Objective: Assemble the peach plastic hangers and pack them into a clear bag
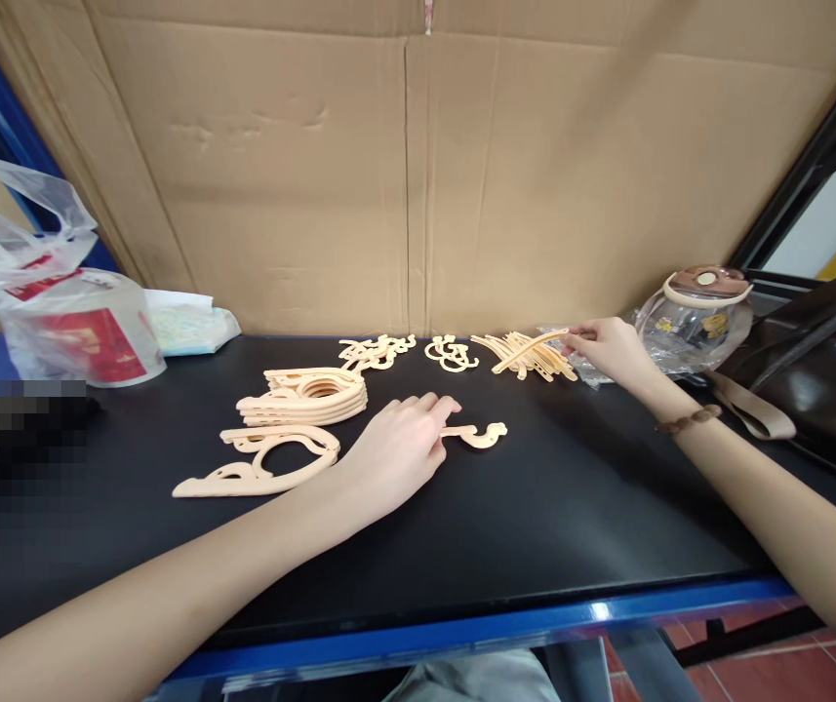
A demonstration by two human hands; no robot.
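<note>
My left hand rests palm down on the black table, its fingers curled on the stem of a cream plastic hook piece. My right hand reaches to the far right and pinches one cream strip that sticks out of a pile of strips. A stack of curved cream hanger parts lies left of my left hand, with one loose hanger part in front of it. Small hook pieces lie at the back.
A cardboard wall closes the back of the table. Plastic bags sit at the far left. A clear jar with a cream lid and a dark brown bag stand at the right. The table's blue edge runs along the front.
</note>
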